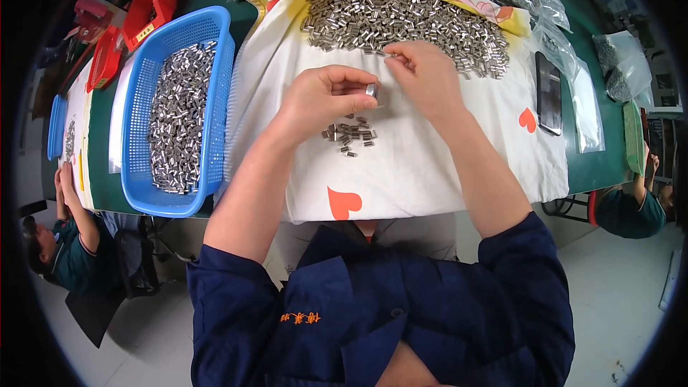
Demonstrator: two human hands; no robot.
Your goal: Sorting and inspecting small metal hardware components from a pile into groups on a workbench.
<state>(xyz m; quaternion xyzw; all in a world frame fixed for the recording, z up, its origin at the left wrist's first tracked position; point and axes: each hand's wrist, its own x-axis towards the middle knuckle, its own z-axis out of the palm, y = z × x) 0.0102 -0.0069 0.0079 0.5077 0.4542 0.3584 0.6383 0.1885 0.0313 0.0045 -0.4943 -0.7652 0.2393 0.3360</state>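
My left hand (319, 98) is closed, with a small shiny metal cylinder (372, 90) pinched between thumb and fingertips. To its right, my right hand (428, 80) has thumb and forefinger pressed together at the near edge of a large heap of small metal cylinders (408, 18). Whatever may be between those right fingertips is too small to make out. Below my left hand lies a small loose group of the same metal cylinders (349, 134). Both the heap and the group rest on a white cloth (451, 165) with red heart prints.
Left of the cloth stands a blue plastic basket (223, 93) holding many metal cylinders. Red bins (147, 18) stand beyond it. A dark phone (549, 93) and clear plastic bags (588, 111) lie at right. People sit at far left (79, 244) and far right (634, 208).
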